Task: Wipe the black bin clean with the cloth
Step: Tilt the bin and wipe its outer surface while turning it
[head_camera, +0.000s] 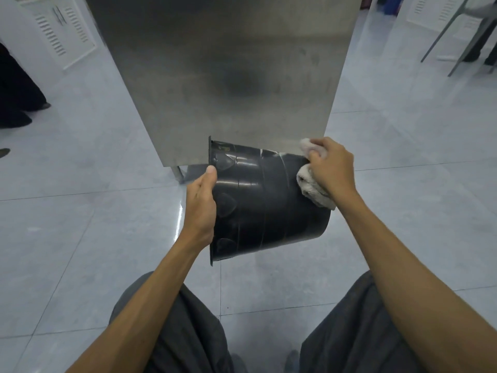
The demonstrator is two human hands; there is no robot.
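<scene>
Gripping black bin rim, left hand (fingers hidden); right hand presses cloth.

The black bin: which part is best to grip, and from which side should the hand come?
Probably the flared rim of the black bin, approached from the left. It lies on its side, rim pointing left, where the left hand holds it, leaving the wall free for the cloth in the right hand.
</scene>
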